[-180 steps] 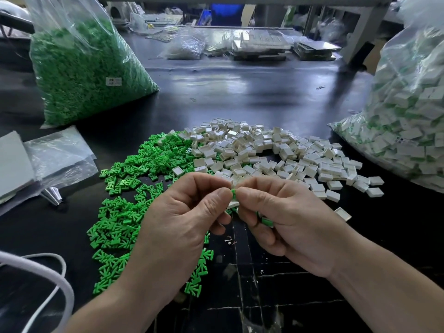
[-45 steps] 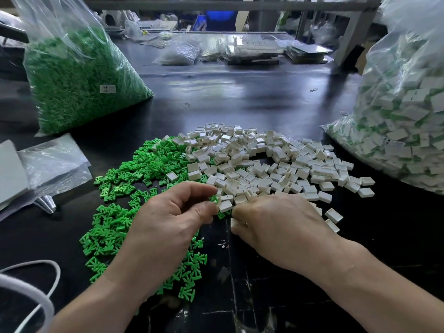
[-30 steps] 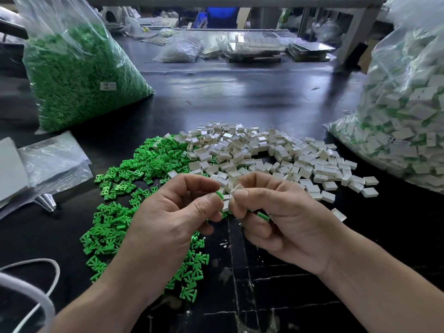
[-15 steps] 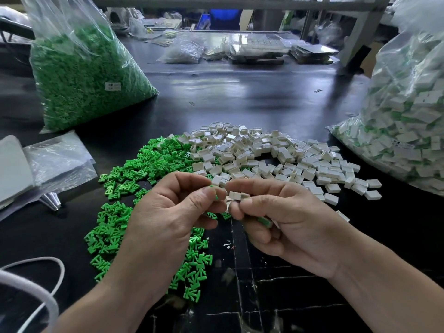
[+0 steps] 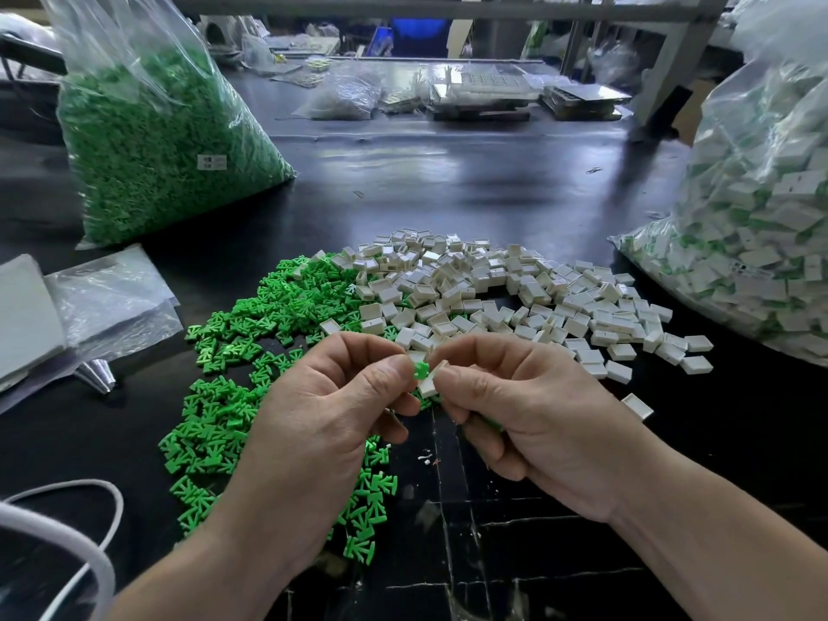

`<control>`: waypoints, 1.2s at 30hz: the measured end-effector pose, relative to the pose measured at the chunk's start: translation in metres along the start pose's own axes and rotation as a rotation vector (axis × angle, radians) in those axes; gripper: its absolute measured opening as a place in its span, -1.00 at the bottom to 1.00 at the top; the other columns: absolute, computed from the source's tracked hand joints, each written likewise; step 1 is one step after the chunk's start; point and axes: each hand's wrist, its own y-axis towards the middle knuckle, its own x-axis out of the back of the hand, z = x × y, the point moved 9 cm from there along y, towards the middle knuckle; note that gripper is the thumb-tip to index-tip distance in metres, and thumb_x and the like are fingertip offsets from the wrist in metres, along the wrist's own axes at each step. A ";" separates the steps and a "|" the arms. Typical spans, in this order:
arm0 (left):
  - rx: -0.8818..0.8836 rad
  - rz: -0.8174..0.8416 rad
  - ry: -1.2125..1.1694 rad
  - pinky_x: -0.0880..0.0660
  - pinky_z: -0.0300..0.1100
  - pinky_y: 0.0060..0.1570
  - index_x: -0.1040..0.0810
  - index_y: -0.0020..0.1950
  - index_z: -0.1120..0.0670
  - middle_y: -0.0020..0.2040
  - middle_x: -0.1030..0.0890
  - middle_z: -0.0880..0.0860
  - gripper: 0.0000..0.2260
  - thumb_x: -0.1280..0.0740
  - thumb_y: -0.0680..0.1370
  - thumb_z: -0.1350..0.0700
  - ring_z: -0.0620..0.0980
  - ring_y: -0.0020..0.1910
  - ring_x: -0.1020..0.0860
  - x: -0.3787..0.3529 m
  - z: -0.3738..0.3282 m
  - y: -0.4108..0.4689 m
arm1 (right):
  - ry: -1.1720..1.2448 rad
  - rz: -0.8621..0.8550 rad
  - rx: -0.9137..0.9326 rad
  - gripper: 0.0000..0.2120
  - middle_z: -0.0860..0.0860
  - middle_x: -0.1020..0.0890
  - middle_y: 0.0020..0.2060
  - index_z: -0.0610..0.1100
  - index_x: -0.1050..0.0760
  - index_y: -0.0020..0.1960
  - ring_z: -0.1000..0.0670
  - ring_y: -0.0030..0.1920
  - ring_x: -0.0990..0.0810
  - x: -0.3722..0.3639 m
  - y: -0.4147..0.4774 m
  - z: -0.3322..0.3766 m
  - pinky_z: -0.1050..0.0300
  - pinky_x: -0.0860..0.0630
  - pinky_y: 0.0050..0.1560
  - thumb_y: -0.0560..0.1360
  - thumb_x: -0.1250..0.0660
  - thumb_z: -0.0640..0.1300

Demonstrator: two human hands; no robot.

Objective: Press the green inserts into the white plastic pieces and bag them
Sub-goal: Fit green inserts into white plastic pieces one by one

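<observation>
Above the black table, my left hand [image 5: 331, 410] pinches a small green insert [image 5: 420, 369] between thumb and forefinger. My right hand [image 5: 528, 410] pinches a white plastic piece [image 5: 429, 384] right beside it, the two parts touching. A bit of green shows under my right palm. A loose heap of green inserts [image 5: 251, 351] lies to the left and below my hands. A heap of white pieces [image 5: 506, 302] spreads behind my hands and to the right.
A clear bag of green inserts [image 5: 152, 141] stands at the back left. A large clear bag of assembled white-and-green pieces [image 5: 757, 226] stands at the right. Flat plastic bags [image 5: 107, 298] lie at the left, a white cable [image 5: 67, 531] at the lower left.
My hands went down to the heaps, then lifted with a green insert and a white piece. Over the last half second the two parts have come together between my fingertips.
</observation>
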 end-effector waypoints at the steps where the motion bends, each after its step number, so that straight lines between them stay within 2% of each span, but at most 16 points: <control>1: -0.007 -0.003 0.011 -0.55 -0.21 -0.33 -0.66 -0.14 0.01 -0.24 -0.65 0.10 -0.87 -0.49 0.38 0.00 0.01 -0.26 -0.61 -0.001 -0.001 0.000 | -0.042 -0.006 0.017 -0.88 -0.04 -0.52 -0.36 -0.03 -0.67 0.02 0.08 -0.48 -0.42 0.000 0.000 0.000 0.25 -0.34 -0.57 0.49 -0.45 -0.08; 7: -0.034 -0.022 0.091 -0.55 -0.23 -0.31 -0.66 -0.11 -0.01 -0.25 -0.66 0.08 -0.82 -0.43 0.36 -0.05 -0.02 -0.27 -0.62 0.000 -0.004 -0.001 | -0.188 0.005 0.081 -0.86 -0.06 -0.48 -0.40 0.04 -0.66 0.10 0.05 -0.44 -0.41 0.000 -0.002 0.002 0.23 -0.36 -0.52 0.56 -0.39 -0.02; 12: -0.028 -0.034 0.072 -0.54 -0.25 -0.34 -0.66 -0.13 -0.01 -0.27 -0.66 0.08 -0.83 -0.43 0.35 -0.04 -0.03 -0.30 -0.61 0.000 -0.005 -0.001 | -0.343 0.006 0.142 -0.91 0.12 -0.46 -0.45 0.06 -0.64 0.03 0.12 -0.46 -0.41 -0.002 -0.004 0.006 0.30 -0.36 -0.50 0.58 -0.37 0.01; 14: -0.029 -0.034 0.078 -0.54 -0.26 -0.33 -0.66 -0.13 -0.01 -0.26 -0.66 0.09 -0.81 -0.43 0.34 -0.06 -0.03 -0.30 -0.62 0.001 -0.006 -0.001 | -0.367 -0.010 0.168 -0.90 0.10 -0.50 -0.41 0.09 -0.64 0.04 0.12 -0.45 -0.44 -0.002 -0.004 0.007 0.32 -0.37 -0.49 0.57 -0.37 0.05; 23: -0.038 -0.011 0.090 -0.53 -0.26 -0.32 -0.66 -0.13 0.00 -0.27 -0.67 0.12 -0.75 -0.44 0.32 -0.11 -0.01 -0.31 -0.62 -0.002 -0.006 -0.002 | -0.319 -0.063 0.226 -0.89 0.07 -0.58 -0.36 0.05 -0.63 0.01 0.15 -0.48 -0.47 0.003 -0.004 0.013 0.35 -0.37 -0.51 0.59 -0.34 0.01; 30: -0.053 -0.029 0.099 -0.53 -0.28 -0.33 -0.66 -0.15 -0.01 -0.29 -0.66 0.09 -0.80 -0.43 0.33 -0.09 -0.04 -0.33 -0.62 -0.004 -0.008 -0.004 | -0.329 -0.047 0.220 -0.90 0.09 -0.57 -0.36 0.06 -0.63 0.01 0.16 -0.48 -0.47 0.001 -0.004 0.010 0.35 -0.36 -0.51 0.60 -0.35 0.03; 33: -0.026 0.004 0.071 -0.53 -0.26 -0.33 -0.66 -0.13 0.03 -0.25 -0.66 0.13 -0.83 -0.50 0.41 -0.04 0.00 -0.31 -0.62 -0.006 -0.005 -0.003 | -0.329 -0.070 0.227 -0.88 0.08 -0.58 -0.36 0.06 -0.63 0.02 0.15 -0.47 -0.48 0.001 -0.004 0.011 0.35 -0.37 -0.50 0.58 -0.35 0.05; 36: 0.009 0.025 0.050 -0.53 -0.20 -0.31 -0.66 -0.12 0.05 -0.20 -0.67 0.14 -0.86 -0.44 0.43 -0.01 0.05 -0.26 -0.63 -0.006 0.001 -0.002 | -0.283 -0.078 0.212 -0.87 0.06 -0.58 -0.35 0.03 -0.64 0.00 0.13 -0.49 -0.47 0.002 -0.004 0.011 0.34 -0.37 -0.51 0.57 -0.36 0.05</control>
